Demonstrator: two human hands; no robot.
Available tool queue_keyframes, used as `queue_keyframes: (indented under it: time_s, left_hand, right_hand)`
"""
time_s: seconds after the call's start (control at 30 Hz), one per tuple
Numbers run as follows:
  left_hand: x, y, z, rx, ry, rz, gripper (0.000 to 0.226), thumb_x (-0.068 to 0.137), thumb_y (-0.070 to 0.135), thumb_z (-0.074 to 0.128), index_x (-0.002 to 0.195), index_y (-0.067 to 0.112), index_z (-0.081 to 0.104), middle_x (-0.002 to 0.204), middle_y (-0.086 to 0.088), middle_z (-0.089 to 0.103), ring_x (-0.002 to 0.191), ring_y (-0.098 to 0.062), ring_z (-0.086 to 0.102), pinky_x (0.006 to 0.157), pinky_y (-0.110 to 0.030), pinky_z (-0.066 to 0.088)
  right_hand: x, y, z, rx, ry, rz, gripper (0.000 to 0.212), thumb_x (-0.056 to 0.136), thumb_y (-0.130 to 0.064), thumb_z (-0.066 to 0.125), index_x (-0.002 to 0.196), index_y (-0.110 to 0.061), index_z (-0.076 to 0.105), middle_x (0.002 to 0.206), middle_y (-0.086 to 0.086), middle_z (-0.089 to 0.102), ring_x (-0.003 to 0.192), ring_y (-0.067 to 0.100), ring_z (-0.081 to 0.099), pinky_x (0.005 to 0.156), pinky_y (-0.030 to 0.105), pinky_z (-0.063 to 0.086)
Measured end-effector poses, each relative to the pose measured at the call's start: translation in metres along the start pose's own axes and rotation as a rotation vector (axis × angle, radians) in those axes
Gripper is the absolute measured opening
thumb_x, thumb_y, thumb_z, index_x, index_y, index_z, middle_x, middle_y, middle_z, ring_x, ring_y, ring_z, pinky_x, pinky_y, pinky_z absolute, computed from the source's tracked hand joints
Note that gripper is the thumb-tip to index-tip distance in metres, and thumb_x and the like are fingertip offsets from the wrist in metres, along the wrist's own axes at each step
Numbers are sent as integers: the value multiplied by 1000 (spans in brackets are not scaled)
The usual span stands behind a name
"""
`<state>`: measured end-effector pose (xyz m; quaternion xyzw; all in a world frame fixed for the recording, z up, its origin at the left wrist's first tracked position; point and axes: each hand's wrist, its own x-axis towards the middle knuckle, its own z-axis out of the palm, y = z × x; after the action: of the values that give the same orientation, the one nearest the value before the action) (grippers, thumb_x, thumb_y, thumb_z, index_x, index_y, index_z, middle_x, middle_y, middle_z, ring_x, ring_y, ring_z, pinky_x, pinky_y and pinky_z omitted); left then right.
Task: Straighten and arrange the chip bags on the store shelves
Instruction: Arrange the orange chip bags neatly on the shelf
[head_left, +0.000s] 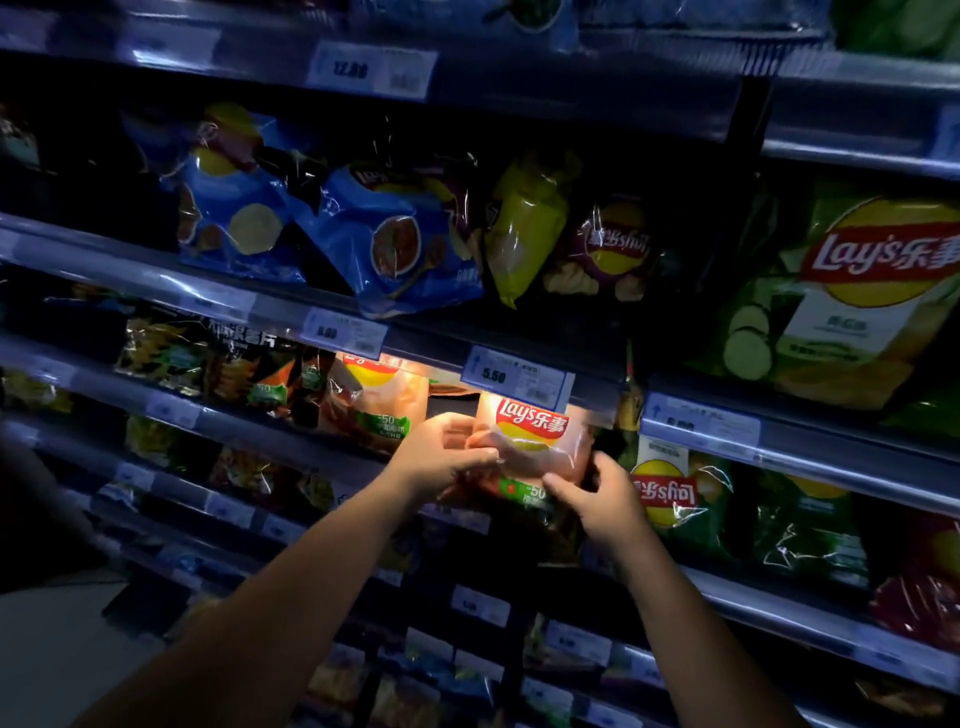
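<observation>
An orange-pink Lay's chip bag (530, 441) stands upright on the middle shelf, just under a price tag reading 5.50 (514, 378). My left hand (441, 452) pinches its left edge and my right hand (597, 499) grips its lower right corner. A second orange bag (374, 400) leans beside it on the left. On the shelf above, blue bags (395, 239), a yellow-green bag (524, 223) and a purple bag (608, 254) lie tilted and jumbled; the purple one is upside down.
A large green cucumber Lay's bag (841, 291) fills the upper right bay. An upside-down green bag (670, 499) sits right of my right hand. Dark snack bags (208, 358) line the left shelves. Metal shelf rails (156, 286) with price tags jut forward.
</observation>
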<state>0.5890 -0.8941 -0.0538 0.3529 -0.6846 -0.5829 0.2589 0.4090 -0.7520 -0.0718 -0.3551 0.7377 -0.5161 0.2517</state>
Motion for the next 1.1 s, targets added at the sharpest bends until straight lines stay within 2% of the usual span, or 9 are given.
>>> queue_keyframes:
  time_s: [0.1, 0.23, 0.43, 0.57, 0.73, 0.83, 0.9, 1.0, 1.1]
  left_hand:
    - [13, -8, -4, -11, 59, 23, 38, 76, 4, 83, 112, 5, 70, 105, -10, 77, 102, -25, 74, 85, -30, 59]
    - [22, -13, -5, 44, 126, 101, 27, 81, 5, 80, 104, 16, 71, 96, -4, 76, 93, -16, 74, 83, -24, 60]
    - [31, -23, -5, 57, 22, 22, 39, 85, 13, 78, 122, 7, 66, 110, -10, 74, 104, -22, 71, 96, -38, 57]
    - [31, -27, -9, 60, 1, 24, 37, 85, 15, 77, 120, 11, 66, 111, -8, 74, 103, -21, 72, 97, -41, 57]
    - [19, -19, -23, 104, -13, 103, 45, 87, 11, 75, 130, 9, 63, 118, -5, 71, 109, -14, 69, 98, -27, 55]
    - [4, -15, -44, 176, 96, 220, 34, 87, 12, 74, 120, 14, 70, 108, 0, 74, 100, -9, 70, 88, -18, 56]
    - [-6, -20, -67, 266, 260, 307, 20, 86, 13, 72, 106, 18, 74, 93, 5, 74, 84, -5, 69, 76, -16, 56]
    - [-13, -35, -107, 321, 450, 292, 16, 87, 14, 72, 102, 17, 68, 90, 0, 68, 78, -10, 63, 70, -26, 56]
    - [-4, -44, -139, 338, 518, 192, 35, 87, 18, 73, 119, 14, 60, 113, -7, 62, 94, -19, 61, 81, -36, 57]
  right_hand:
    - [15, -6, 8, -24, 115, -16, 37, 83, -17, 81, 114, -14, 62, 109, 5, 71, 101, 26, 69, 93, 48, 56]
    - [29, -9, 21, -10, 204, -7, 43, 88, -11, 74, 128, -10, 58, 114, 5, 69, 107, 27, 68, 95, 47, 56]
    - [25, -4, 30, -33, 154, 91, 47, 92, -9, 70, 135, -5, 52, 117, 1, 61, 108, 21, 62, 96, 36, 51]
    - [14, -12, 30, 7, 210, 96, 49, 89, -6, 74, 133, -5, 54, 120, 3, 61, 109, 18, 59, 96, 33, 49]
    - [-6, -43, 38, -77, 435, -65, 19, 92, -21, 71, 107, -11, 68, 96, -2, 69, 88, 12, 65, 62, 13, 44]
    - [-5, -55, 61, -69, 321, -123, 13, 89, -16, 73, 101, -11, 71, 89, -6, 68, 86, 11, 67, 67, 10, 46]
    - [0, -59, 82, -78, 212, -144, 17, 86, -13, 75, 102, -10, 71, 94, -5, 69, 94, 17, 68, 79, 17, 51]
    - [6, -68, 119, 27, -3, -86, 46, 86, -10, 77, 128, -5, 59, 122, 5, 64, 116, 20, 62, 93, 22, 50]
    - [19, -74, 155, -22, -62, -84, 80, 81, -24, 82, 147, -8, 40, 145, 9, 50, 134, 20, 48, 107, 31, 41]
